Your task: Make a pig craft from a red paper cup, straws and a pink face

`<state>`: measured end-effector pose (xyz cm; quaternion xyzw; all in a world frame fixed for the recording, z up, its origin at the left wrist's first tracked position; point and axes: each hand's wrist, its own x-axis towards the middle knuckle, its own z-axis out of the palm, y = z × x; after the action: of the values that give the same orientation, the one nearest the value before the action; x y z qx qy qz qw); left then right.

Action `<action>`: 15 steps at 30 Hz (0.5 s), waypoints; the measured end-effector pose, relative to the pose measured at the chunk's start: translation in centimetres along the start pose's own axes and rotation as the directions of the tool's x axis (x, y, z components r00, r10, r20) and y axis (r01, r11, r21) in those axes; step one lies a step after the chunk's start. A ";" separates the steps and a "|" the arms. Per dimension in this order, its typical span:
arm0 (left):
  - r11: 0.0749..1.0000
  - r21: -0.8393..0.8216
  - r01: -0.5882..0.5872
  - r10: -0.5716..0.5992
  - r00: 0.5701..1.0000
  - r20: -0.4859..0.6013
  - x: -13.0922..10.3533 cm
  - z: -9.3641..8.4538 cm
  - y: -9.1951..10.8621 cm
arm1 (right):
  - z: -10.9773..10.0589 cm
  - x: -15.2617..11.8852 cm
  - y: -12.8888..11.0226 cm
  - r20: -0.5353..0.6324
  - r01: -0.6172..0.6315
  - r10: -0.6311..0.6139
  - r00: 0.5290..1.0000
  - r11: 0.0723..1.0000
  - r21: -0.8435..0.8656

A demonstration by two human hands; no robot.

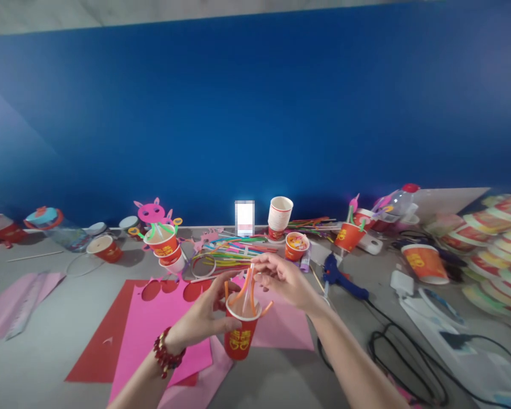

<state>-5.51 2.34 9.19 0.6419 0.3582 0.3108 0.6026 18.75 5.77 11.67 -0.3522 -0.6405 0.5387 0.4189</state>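
A red paper cup with gold print stands upright before me. My left hand holds its left side near the rim, thumb in front and fingers behind. Orange pipe cleaners rise from inside the cup, meeting around a pale, see-through straw; short orange ends poke out over the rim on both sides. At the top of this bunch, my right hand is pinched on the orange pipe cleaners. Part of its fingertips is hidden.
Pink paper and red paper lie under my left arm. Colourful sticks and a cup stack are behind. A blue glue gun with cable lies right, near a power strip. Decorated cups stand left.
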 end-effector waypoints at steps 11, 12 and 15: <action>0.967 0.121 0.224 -0.186 0.947 -0.262 -3.3 -3.9 -5.0 | -0.8 -8.5 4.4 -0.264 -0.213 0.166 0.950 0.964 -0.158; 0.953 0.170 0.251 -0.189 0.931 -0.313 -3.5 -4.1 -5.3 | -0.5 -9.2 4.9 -0.266 -0.230 0.186 0.946 0.962 -0.147; 0.923 0.238 0.302 -0.193 0.900 -0.390 -4.0 -4.4 -5.8 | 0.4 -10.7 6.3 -0.274 -0.275 0.218 0.937 0.942 -0.191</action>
<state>-11.90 1.51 3.90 0.6047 0.5836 0.2865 0.4601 22.70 -2.99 3.74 -0.5404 -0.5902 0.4623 0.3819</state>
